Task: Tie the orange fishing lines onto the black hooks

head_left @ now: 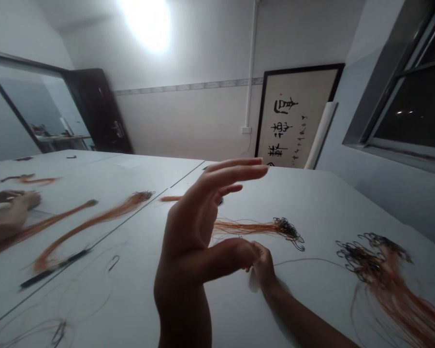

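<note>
My left hand (188, 237) is raised close to the camera, fingers stretched forward and thumb apart, with nothing visible in it. Beyond its thumb, my right hand (263, 265) is low over the white table, fingertips pinched together. A thin reddish fishing line (308, 260) runs from the right hand toward the hooks on the right; the pinched end is partly hidden by my left thumb. Just behind the right hand lies a bundle of dark fish hooks (286, 228) with orange lines. A larger pile of hooks (362, 256) with orange lines lies at the right.
At the left, another person's hands (12, 212) rest on the table (137, 270). Near them lie orange line bundles (90, 227), a dark stick (54, 270), a single hook (113, 262) and loose coiled line (60, 333). A window (416, 106) is on the right.
</note>
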